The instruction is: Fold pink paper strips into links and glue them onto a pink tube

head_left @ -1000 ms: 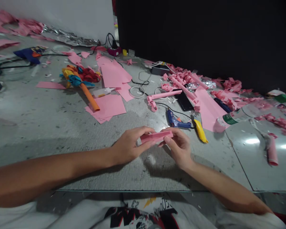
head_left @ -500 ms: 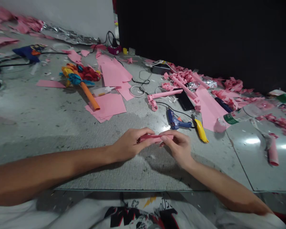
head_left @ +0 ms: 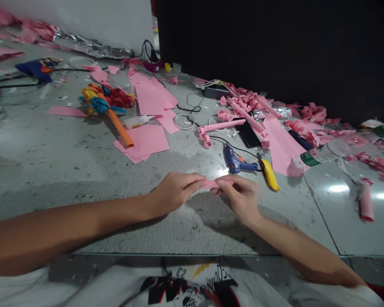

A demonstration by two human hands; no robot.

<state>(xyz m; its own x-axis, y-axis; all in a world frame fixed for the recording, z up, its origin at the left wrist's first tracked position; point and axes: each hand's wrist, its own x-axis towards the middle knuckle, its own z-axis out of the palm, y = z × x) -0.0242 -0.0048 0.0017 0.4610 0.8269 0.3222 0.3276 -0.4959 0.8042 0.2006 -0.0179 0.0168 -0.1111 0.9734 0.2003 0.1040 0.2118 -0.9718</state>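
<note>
A small strip of pink paper (head_left: 208,184) is held between my two hands, just above the grey table near its front edge. My left hand (head_left: 176,192) pinches the strip's left end; its fingers cover that end. At the other end, my right hand (head_left: 241,196) has thumb and fingers closed on the paper. Beyond my right hand lies a blue hot glue gun (head_left: 238,163), with a yellow object (head_left: 270,175) beside it. A stack of pink paper sheets (head_left: 145,143) rests ahead of my left hand.
An orange paper tube (head_left: 120,128) with colourful crumpled paper lies left of centre. Pink paper rolls (head_left: 222,125), a black phone (head_left: 248,134) and a plastic bottle (head_left: 323,154) lie to the right. Cables (head_left: 192,110) run across the back, before a black panel (head_left: 275,47).
My left hand's fingers have closed further over the strip's left end, so less of the paper shows. My right hand stays nearly in place.
</note>
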